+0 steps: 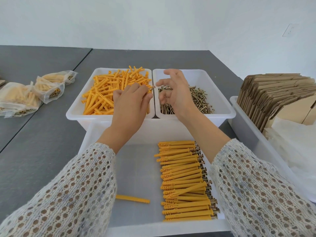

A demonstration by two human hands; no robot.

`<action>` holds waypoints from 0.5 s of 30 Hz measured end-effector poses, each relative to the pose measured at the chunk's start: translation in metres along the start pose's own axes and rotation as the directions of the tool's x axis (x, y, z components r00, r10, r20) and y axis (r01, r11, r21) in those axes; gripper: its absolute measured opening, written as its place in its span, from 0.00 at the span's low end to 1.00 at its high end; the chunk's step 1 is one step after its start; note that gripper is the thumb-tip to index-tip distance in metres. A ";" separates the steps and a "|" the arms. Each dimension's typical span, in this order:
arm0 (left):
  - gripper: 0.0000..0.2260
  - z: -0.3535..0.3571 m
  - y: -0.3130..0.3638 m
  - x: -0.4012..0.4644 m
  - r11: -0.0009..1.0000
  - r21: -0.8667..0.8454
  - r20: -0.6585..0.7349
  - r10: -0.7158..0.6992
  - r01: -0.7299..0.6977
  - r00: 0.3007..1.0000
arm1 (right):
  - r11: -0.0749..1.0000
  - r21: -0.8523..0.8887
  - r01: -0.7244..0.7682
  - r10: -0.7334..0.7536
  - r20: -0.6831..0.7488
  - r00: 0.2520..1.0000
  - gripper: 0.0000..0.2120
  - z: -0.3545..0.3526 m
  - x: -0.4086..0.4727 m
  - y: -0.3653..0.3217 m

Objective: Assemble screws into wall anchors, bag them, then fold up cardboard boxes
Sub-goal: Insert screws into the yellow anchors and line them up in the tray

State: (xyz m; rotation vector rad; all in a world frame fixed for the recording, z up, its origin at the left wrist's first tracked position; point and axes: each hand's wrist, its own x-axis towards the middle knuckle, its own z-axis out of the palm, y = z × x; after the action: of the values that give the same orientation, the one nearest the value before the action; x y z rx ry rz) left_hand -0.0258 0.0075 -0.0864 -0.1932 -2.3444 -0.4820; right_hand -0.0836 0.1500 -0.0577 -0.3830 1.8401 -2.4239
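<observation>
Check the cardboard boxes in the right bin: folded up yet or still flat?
Still flat. The cardboard boxes stand on edge as collapsed sheets, packed side by side in the right bin; none is erected.

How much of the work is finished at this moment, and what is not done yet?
Done: a row of assembled anchors lies in the near tray, and filled bags sit at the left. In hand: the left hand holds an anchor with a screw at its tip; the right hand hovers beside it. Left: many loose anchors and screws, and the flat cardboard boxes are unfolded.
</observation>
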 end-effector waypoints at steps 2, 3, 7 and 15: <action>0.10 -0.005 0.004 0.002 0.991 -0.091 -0.056 0.093 -0.098 0.994 | 1.000 0.008 -0.019 0.020 -0.163 0.986 0.08 -0.008 0.006 -0.002; 0.10 -0.007 0.006 0.002 0.979 -0.132 -0.071 0.148 -0.157 0.986 | 0.999 0.003 -0.038 0.037 -0.229 0.973 0.08 -0.012 0.008 -0.002; 0.11 -0.006 0.022 -0.006 0.930 -0.217 -0.037 0.295 -0.296 0.955 | 0.985 -0.037 -0.170 0.149 -0.333 0.931 0.06 -0.021 0.014 0.000; 0.11 0.007 0.063 -0.031 0.850 -0.299 0.282 0.513 -0.434 0.811 | 0.953 -0.064 -0.296 0.271 -0.256 0.928 0.08 -0.023 0.015 0.005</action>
State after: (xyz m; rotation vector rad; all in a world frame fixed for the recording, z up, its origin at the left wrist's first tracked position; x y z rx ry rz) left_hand 0.0092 0.0680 -0.0943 -1.0312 -2.4511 -0.4805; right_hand -0.1039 0.1670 -0.0659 0.1796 1.9571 -2.2675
